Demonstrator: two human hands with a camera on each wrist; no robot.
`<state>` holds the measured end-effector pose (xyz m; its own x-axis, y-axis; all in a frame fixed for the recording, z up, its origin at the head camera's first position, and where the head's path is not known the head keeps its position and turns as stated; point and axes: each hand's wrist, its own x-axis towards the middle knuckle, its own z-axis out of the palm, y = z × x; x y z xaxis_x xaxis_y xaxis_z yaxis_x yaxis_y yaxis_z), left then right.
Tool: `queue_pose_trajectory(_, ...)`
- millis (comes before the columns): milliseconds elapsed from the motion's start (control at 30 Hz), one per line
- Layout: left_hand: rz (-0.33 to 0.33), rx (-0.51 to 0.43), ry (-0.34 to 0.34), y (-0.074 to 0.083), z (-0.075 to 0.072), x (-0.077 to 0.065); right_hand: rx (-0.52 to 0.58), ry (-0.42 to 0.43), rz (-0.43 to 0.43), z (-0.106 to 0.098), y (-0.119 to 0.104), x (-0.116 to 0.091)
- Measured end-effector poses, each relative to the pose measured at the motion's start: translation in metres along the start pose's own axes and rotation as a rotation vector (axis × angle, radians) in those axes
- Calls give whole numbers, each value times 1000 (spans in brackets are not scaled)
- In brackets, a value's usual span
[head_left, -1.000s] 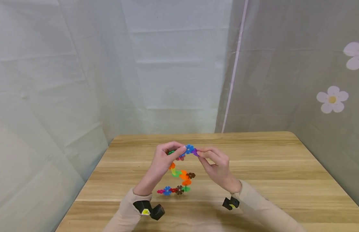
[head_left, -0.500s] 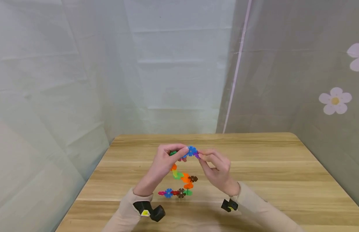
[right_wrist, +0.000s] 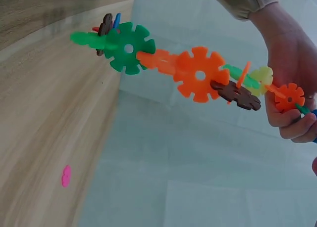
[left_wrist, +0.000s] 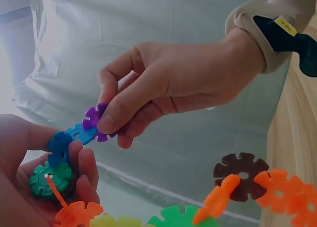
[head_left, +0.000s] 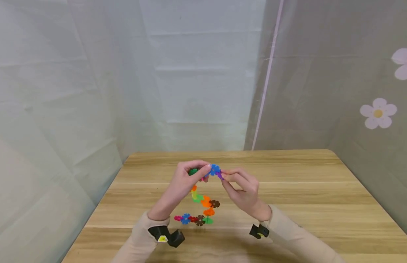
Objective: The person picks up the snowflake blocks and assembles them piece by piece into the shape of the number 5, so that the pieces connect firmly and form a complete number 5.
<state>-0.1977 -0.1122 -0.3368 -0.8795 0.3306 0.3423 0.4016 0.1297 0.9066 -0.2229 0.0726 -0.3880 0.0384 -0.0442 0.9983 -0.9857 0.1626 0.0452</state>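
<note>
My left hand (head_left: 187,178) grips a chain of flower-shaped plastic snowflake discs near its upper end, fingers curled round a green disc (left_wrist: 49,179) and thumb at a blue disc (head_left: 214,169). Thumb and fingers of my right hand (head_left: 244,190) pinch a purple snowflake disc (left_wrist: 94,122), which meets a blue disc at the chain's end. Below the left hand hang yellow, green and orange discs (right_wrist: 200,74) and a brown disc (left_wrist: 241,176). The lower run bends left and ends in red, blue and pink discs (head_left: 178,218).
The wooden table (head_left: 305,190) spreads under both hands. A pink disc (right_wrist: 66,176) lies apart on it in the right wrist view. Pale cloth (head_left: 203,91) hangs behind and to the sides, with printed flowers at the right. Each wrist wears a black camera mount (head_left: 167,235).
Both hands keep their hold and shift only slightly. The purple disc has turned a little in the right hand's pinch, and the chain's lower part has swung slightly left.
</note>
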Motion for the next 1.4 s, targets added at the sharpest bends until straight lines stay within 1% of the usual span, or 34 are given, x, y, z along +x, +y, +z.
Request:
queue_pose_trajectory(200,8,18,-35,-2,1,1,7,-15,20,0,1,-1)
queue_pose_trajectory(300,6,31,-44,0,0,1,4,-26,35,0,1,-2)
queue_pose_trajectory(467,-3,80,-49,4,-1,1,-16,-28,56,1,1,-2)
queue_pose_trajectory(700,-10,135,-61,4,-2,2,-24,-24,48,2,2,0)
queue_pose_trajectory(867,-38,155,-63,3,-1,2,-26,-32,47,1,3,1)
queue_pose_trajectory(1033,-53,148,-76,2,1,1,-23,-54,58,0,3,1)
queue_pose_trajectory(1233,-46,118,-90,3,3,2,-24,-96,90,-1,0,3)
queue_pose_trajectory(1400,-62,99,-91,3,3,1,-19,-156,126,-3,-1,2)
